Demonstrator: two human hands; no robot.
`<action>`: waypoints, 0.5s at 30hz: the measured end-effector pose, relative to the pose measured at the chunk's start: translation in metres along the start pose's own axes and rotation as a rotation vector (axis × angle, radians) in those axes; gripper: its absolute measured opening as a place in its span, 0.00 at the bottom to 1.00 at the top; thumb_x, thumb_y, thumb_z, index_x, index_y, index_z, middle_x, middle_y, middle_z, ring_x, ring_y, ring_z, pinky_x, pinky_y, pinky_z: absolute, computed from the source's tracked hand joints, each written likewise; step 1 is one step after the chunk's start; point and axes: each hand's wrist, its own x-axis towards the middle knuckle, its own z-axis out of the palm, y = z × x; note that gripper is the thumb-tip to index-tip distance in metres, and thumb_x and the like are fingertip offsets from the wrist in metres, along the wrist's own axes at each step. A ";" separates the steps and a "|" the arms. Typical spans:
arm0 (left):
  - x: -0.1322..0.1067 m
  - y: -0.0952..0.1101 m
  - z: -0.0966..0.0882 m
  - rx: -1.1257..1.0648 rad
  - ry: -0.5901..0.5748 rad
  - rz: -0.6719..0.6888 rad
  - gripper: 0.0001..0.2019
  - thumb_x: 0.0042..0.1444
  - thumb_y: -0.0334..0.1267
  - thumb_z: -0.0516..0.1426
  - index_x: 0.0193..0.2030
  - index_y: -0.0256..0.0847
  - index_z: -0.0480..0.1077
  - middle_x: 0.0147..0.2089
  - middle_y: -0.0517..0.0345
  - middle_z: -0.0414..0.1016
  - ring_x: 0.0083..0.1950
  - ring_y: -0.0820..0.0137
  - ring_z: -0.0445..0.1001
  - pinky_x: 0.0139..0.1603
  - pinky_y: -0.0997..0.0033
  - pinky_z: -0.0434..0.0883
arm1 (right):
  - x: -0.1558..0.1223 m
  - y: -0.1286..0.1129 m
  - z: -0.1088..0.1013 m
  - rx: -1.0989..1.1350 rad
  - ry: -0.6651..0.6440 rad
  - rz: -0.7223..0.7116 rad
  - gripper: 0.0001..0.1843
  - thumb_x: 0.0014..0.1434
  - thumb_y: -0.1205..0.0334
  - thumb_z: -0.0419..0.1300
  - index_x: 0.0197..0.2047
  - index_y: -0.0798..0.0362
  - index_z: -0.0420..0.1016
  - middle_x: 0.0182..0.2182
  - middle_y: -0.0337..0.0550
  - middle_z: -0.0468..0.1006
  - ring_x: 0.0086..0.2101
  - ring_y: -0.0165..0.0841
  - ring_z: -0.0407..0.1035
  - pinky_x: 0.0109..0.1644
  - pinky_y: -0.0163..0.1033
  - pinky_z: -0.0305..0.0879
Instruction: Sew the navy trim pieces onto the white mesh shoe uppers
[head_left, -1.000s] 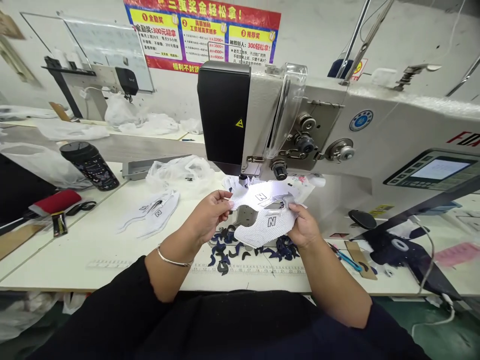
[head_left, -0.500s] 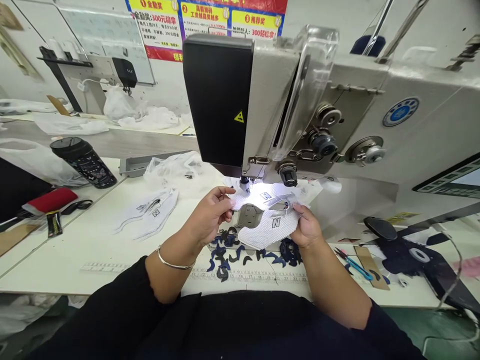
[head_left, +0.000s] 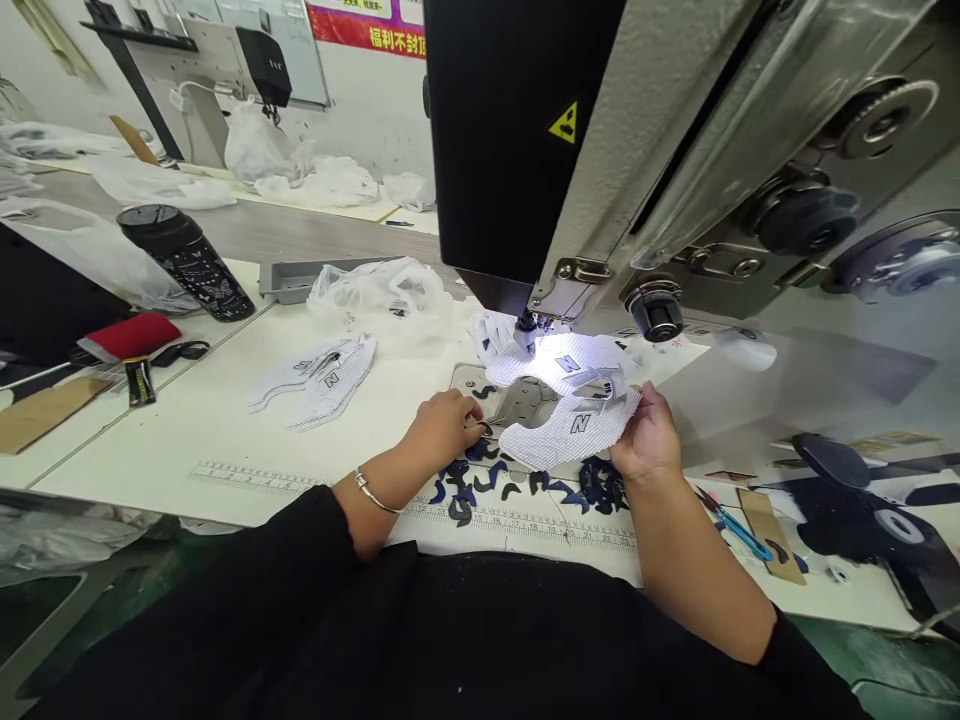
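Note:
A white mesh shoe upper [head_left: 559,432] with black N marks lies under the sewing machine's needle area [head_left: 529,330], lit by a bright lamp. My right hand [head_left: 649,435] grips its right edge, thumb on top and fingers underneath. To the left of the upper, my left hand [head_left: 450,425] is down at the plate, with its thumb and fingers pinched at a small dark curved piece [head_left: 487,430]. Several more black and navy curved pieces [head_left: 491,475] are scattered in front of the upper.
Another white upper [head_left: 330,380] lies at left, near a plastic bag [head_left: 382,295] and a grey tray [head_left: 289,282]. A black tumbler [head_left: 187,262] stands farther left. Blue-handled snips [head_left: 742,530] rest at right. A ruler strip [head_left: 517,525] runs along the front edge.
My left hand has let go of the upper's left side and moved down to the dark pieces. My right hand still holds the upper. The view has shifted closer to the machine.

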 end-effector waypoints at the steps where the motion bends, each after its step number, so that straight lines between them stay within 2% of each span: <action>1: 0.001 0.001 0.002 0.021 0.003 0.003 0.07 0.51 0.40 0.63 0.36 0.43 0.78 0.39 0.50 0.74 0.45 0.56 0.71 0.48 0.56 0.66 | 0.000 0.001 0.000 -0.007 0.006 -0.003 0.12 0.58 0.48 0.63 0.32 0.47 0.74 0.31 0.35 0.80 0.39 0.35 0.76 0.51 0.44 0.73; 9: 0.003 0.003 0.003 0.069 -0.010 0.001 0.03 0.51 0.38 0.62 0.31 0.42 0.76 0.38 0.50 0.76 0.44 0.56 0.73 0.45 0.56 0.66 | 0.003 0.004 -0.003 -0.026 0.025 -0.009 0.11 0.58 0.49 0.63 0.31 0.47 0.74 0.28 0.36 0.79 0.37 0.37 0.76 0.49 0.46 0.73; 15: 0.004 0.001 0.000 0.080 -0.012 0.031 0.03 0.54 0.36 0.60 0.33 0.41 0.75 0.38 0.50 0.77 0.43 0.57 0.73 0.43 0.58 0.66 | 0.006 0.006 -0.006 -0.036 0.023 -0.014 0.11 0.56 0.49 0.63 0.32 0.47 0.73 0.29 0.34 0.80 0.37 0.34 0.76 0.49 0.43 0.73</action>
